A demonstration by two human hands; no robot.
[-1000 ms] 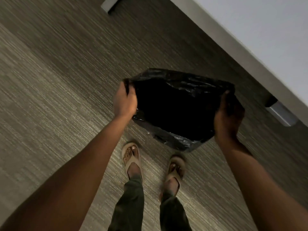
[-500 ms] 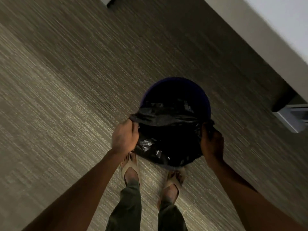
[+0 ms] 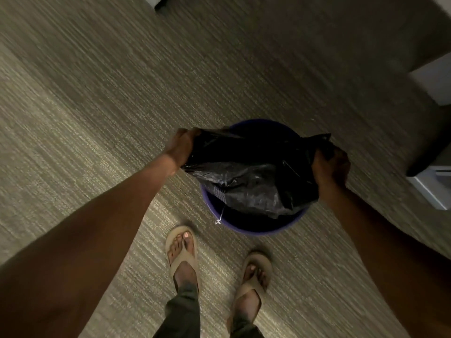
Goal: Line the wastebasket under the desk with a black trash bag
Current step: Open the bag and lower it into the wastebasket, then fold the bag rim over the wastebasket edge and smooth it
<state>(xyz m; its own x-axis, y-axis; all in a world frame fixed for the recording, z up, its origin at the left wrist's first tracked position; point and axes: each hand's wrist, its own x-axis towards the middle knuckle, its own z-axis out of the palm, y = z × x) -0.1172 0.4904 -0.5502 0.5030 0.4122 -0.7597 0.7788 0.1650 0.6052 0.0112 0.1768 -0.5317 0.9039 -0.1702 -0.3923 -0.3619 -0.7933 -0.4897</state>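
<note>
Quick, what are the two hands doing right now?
Left hand: closed, gripping one side of the black trash bag.
Right hand: closed, gripping the bag's other side, over the wastebasket.

No text, label, brand, number or sign can be read anywhere in the view
</note>
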